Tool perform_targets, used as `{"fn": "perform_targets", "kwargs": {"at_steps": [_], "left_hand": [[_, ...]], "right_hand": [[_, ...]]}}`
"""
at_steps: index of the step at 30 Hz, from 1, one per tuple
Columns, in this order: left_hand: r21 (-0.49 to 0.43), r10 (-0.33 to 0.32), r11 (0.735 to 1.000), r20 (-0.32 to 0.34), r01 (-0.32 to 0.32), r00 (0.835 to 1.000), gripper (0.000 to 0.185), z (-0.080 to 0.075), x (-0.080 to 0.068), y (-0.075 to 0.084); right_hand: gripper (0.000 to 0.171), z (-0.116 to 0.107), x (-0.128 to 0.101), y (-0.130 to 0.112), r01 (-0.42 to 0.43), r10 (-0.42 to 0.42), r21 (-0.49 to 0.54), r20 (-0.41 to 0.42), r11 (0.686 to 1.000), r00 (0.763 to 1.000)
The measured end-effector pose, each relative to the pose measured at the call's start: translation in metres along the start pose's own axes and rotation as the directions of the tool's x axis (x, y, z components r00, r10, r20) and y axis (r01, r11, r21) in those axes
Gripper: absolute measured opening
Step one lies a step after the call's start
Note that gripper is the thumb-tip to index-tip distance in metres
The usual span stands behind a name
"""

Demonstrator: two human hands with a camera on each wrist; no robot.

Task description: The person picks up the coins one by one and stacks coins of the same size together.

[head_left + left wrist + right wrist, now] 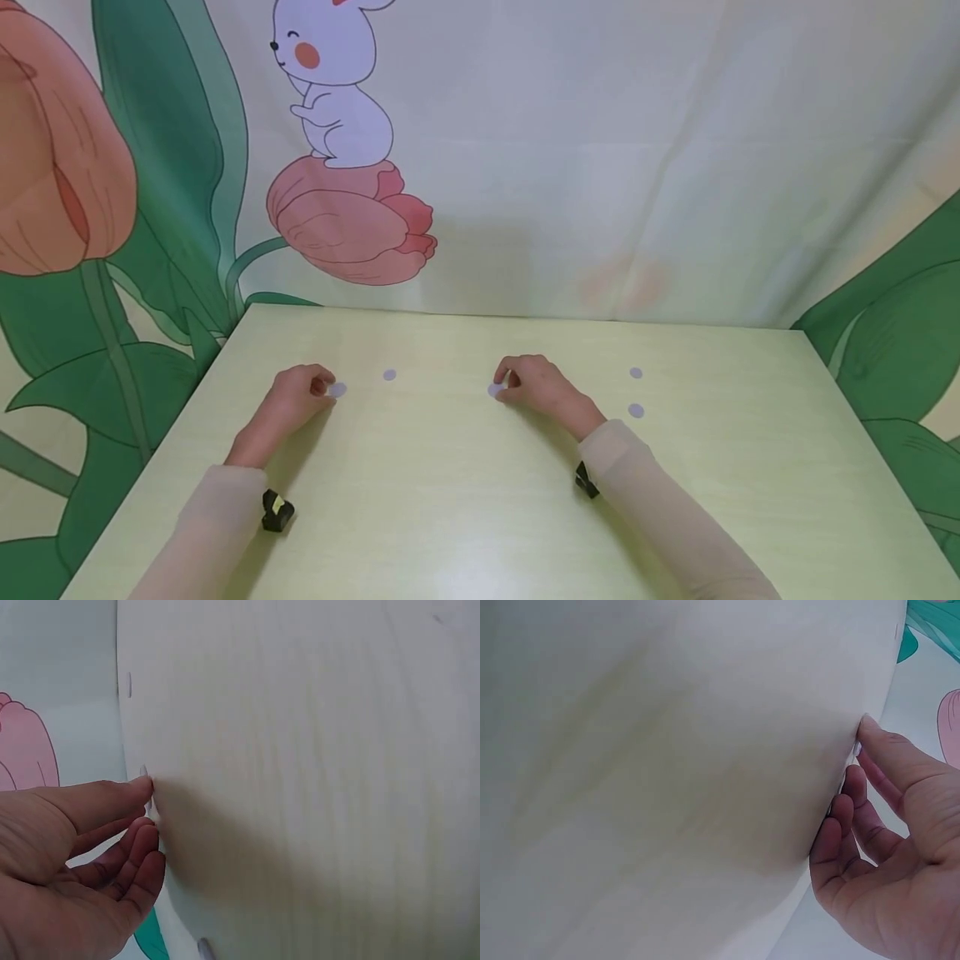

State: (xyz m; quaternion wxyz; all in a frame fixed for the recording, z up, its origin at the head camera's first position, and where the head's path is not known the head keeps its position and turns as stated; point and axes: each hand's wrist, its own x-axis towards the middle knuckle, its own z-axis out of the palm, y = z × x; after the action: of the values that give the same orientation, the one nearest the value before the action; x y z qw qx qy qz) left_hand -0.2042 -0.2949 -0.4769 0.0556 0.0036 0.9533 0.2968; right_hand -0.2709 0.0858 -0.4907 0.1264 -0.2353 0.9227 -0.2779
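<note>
Both hands are down on the pale green table (pixel 480 500), each at a small pale round sticker. The left hand (pixel 296 398) rests on its edge with fingers loosely curled, fingertips touching the sticker by the left hand (pixel 337 389); the left wrist view shows the forefinger tip on the tabletop and the other fingers bent beside it, pinching nothing that can be made out. The right hand (pixel 536 387) lies the same way, its fingers curled together at the sticker by the right hand (pixel 497 390), which its fingertips partly cover; whether it is gripped or merely touched cannot be told.

Between the two hands, a little further back, sits a third sticker (pixel 389 375), lying free. To the right of the right hand, well apart from it, are two more: the far right sticker (pixel 636 372) and the near right sticker (pixel 636 410). A black wrist camera (pixel 276 509) shows on the left sleeve. Behind the table hangs a cloth backdrop (pixel 600 167) printed with a white rabbit (pixel 333 83) on a pink tulip (pixel 352 221).
</note>
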Motion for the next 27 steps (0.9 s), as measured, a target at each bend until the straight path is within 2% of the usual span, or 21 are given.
{"fn": "perform_targets", "kwargs": {"at_steps": [7, 17, 27], "left_hand": [[0.006, -0.014, 1.000, 0.001, 0.014, 1.000, 0.023, 0.005, 0.003, 0.002], [0.035, -0.082, 0.996, 0.100, 0.078, 0.992, 0.024, -0.002, 0.009, 0.003], [0.081, -0.087, 0.993, 0.084, 0.081, 0.993, 0.023, 0.000, 0.011, -0.003]], "right_hand": [[0.015, -0.001, -0.001, -0.001, 0.007, -0.007, 0.011, -0.001, 1.000, 1.000], [0.016, -0.001, -0.002, -0.002, 0.007, -0.007, 0.025, 0.003, 1.000, 1.000], [0.015, -0.002, -0.003, -0.004, -0.006, 0.005, 0.049, 0.012, 0.999, 1.000]]}}
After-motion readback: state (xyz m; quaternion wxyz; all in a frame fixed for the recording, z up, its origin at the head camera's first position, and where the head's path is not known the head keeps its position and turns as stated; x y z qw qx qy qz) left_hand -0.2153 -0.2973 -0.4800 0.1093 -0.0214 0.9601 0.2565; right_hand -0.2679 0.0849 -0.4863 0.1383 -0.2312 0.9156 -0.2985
